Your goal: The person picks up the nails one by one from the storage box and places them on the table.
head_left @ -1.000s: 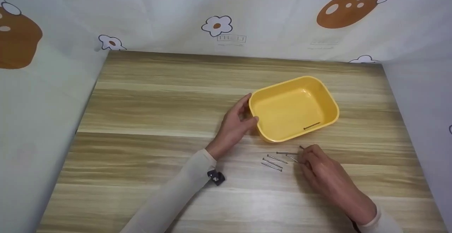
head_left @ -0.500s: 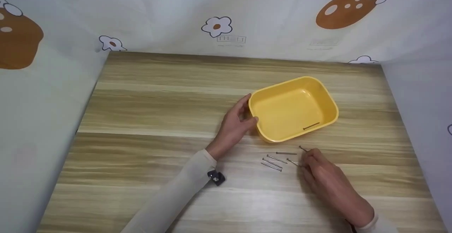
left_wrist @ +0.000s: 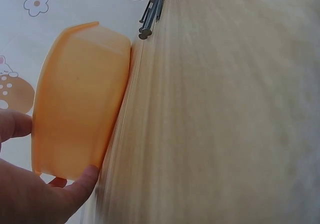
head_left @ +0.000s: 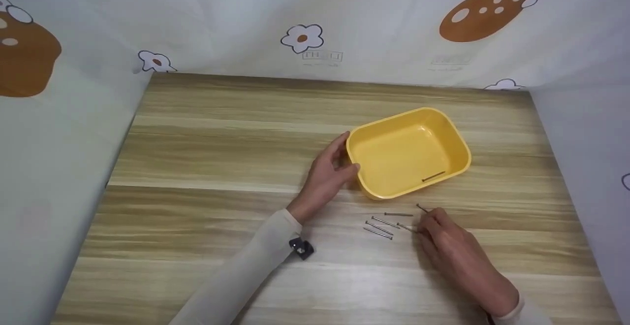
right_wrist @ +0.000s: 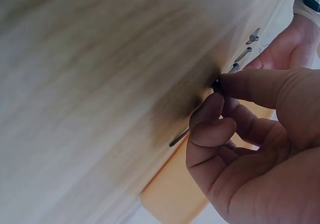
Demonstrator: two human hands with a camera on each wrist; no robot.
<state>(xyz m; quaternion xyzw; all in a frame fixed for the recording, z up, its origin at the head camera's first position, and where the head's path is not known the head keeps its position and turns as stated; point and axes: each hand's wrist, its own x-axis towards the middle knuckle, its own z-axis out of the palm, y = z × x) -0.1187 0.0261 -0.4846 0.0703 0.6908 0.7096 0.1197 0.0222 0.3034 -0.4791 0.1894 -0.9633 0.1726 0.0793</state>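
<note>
My left hand (head_left: 321, 179) grips the left end of a yellow plastic container (head_left: 393, 155), thumb at its near-left rim. In the left wrist view, fingers and thumb touch the container's outer wall (left_wrist: 80, 99). One dark nail (head_left: 433, 176) lies inside along the near wall. In front of the container my right hand (head_left: 460, 253) is low over the tabletop, thumb and forefinger pinching the end of a nail (head_left: 406, 227) that points left. Another nail (head_left: 422, 208) shows only its head end, the rest hidden by the fingers. In the right wrist view, a nail end (right_wrist: 179, 137) sticks out beyond the curled fingers.
Several loose nails (head_left: 379, 228) lie close together left of the right hand on the wood-grain tabletop (head_left: 221, 157). A printed cloth (head_left: 236, 24) hangs along the back and both sides. A small black device (head_left: 301, 248) sits at the left cuff.
The nail at my right fingertips has shifted slightly downward, away from the nail above it. My right hand has moved slightly down. The left hand keeps hold of the container.
</note>
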